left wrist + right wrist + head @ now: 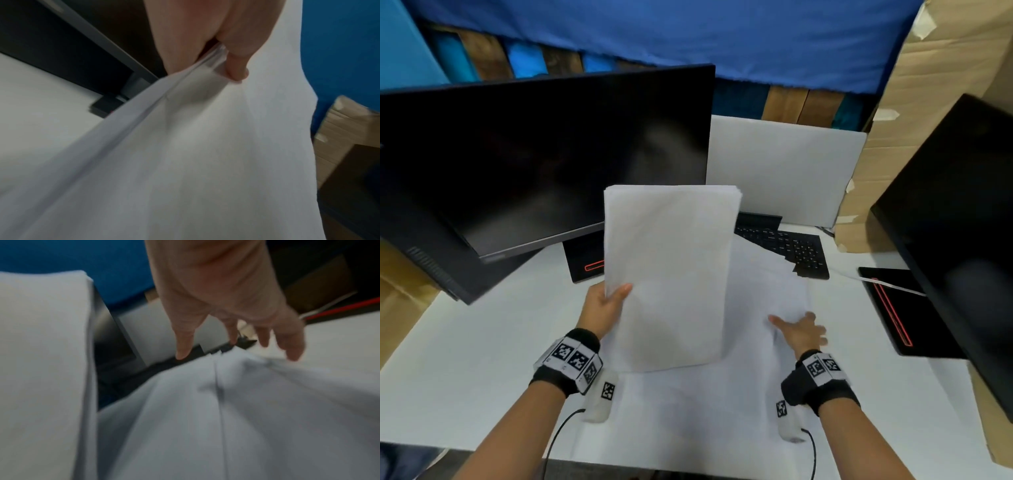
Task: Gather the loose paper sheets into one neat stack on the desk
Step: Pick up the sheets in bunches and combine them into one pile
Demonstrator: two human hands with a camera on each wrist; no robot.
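A bundle of white sheets [667, 274] stands nearly upright over the desk, its bottom edge on the papers below. My left hand [607, 305] grips its left edge, thumb on the front; in the left wrist view the thumb [236, 65] pinches the sheets [205, 146]. More loose sheets [722, 394] lie spread flat on the white desk [465, 359]. My right hand [799, 330] hovers just over their right part with fingers spread and straight, holding nothing. In the right wrist view the fingers [292, 344] reach over the flat sheets [246, 418], with the held bundle [41, 369] at left.
A black monitor [544, 164] stands at the back left and another monitor [962, 222] at the right. A black keyboard [791, 246] lies behind the papers, partly covered by them. A white board [784, 164] leans at the back; cardboard [945, 85] stands at the right.
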